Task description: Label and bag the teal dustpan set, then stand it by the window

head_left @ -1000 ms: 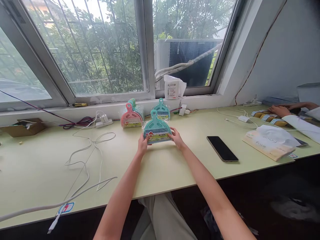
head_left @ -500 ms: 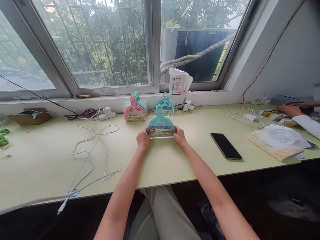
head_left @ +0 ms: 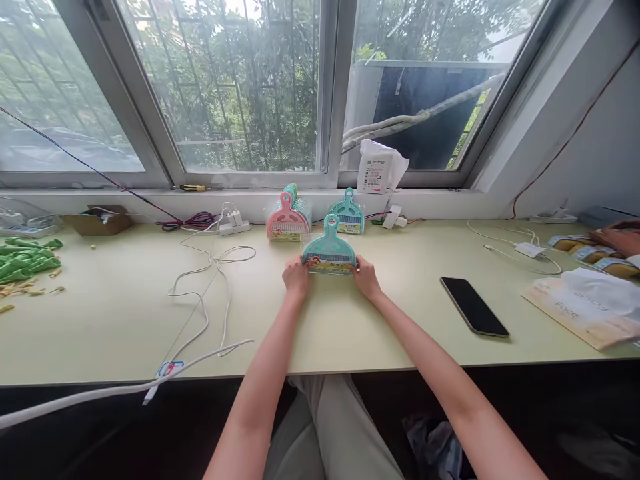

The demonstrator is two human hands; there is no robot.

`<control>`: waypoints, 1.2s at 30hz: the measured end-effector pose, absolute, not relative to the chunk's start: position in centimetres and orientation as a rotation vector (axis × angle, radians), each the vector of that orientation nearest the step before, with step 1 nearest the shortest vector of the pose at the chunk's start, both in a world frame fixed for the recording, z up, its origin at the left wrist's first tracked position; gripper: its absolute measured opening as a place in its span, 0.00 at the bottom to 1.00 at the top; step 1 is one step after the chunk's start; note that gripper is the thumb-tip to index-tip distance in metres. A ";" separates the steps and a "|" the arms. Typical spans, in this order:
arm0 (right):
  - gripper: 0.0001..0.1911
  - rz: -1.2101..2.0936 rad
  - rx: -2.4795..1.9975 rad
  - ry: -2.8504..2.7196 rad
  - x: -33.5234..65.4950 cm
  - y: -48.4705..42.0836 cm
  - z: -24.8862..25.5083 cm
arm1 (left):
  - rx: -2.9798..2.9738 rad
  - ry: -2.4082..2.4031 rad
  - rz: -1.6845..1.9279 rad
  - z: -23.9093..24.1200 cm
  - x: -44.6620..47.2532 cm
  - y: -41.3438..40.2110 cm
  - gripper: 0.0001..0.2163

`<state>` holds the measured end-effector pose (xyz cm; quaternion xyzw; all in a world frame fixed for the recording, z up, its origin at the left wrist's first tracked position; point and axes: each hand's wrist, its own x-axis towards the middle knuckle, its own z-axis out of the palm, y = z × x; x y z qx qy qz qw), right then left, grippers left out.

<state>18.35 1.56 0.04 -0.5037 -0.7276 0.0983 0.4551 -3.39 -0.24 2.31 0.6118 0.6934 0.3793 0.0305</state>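
Observation:
A teal packaged mini dustpan set (head_left: pixel 329 249) stands upright on the pale green table (head_left: pixel 110 313), handle up. My left hand (head_left: pixel 297 278) grips its lower left corner and my right hand (head_left: pixel 367 277) grips its lower right corner, fingers closed on the wrapper. Behind it, against the sill, a row of the same packs stands with a pink one (head_left: pixel 285 222) in front. Another teal pack (head_left: pixel 348 215) stands alone to the right of that row.
White cables (head_left: pixel 205 300) and a power strip (head_left: pixel 234 225) lie left of centre. A black phone (head_left: pixel 473 306) is on the right, with a paper bag (head_left: pixel 587 307) beyond it. Another person's hand (head_left: pixel 620 239) rests at far right. Green pieces (head_left: pixel 23 257) and a cardboard box (head_left: pixel 97 220) lie at left.
The view has swung left, bringing the green pieces into sight. The teal pack, held up off the table before, now stands lower on the table, both hands still on it.

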 end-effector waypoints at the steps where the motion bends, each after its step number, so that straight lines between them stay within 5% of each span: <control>1: 0.10 0.241 -1.245 -1.811 17.9 1.9 0.0 | 1.850 2.128 1.194 2.3 -3.7 -0.1 0.08; 9: 0.13 0.243 -1.306 -1.867 11.4 7.1 0.2 | 1.504 2.246 1.560 1.8 -6.0 0.9 0.25; 14: 0.17 0.294 -1.320 -1.792 7.5 10.6 0.1 | 1.414 2.414 1.574 1.7 -7.1 1.6 0.21; 22: 0.16 0.270 -1.242 -1.810 5.1 15.5 0.3 | 1.894 2.276 1.122 0.8 -8.3 4.3 0.11; 36: 0.18 0.268 -1.440 -1.669 1.5 15.7 1.3 | 2.065 2.214 1.005 0.9 -9.5 9.8 0.15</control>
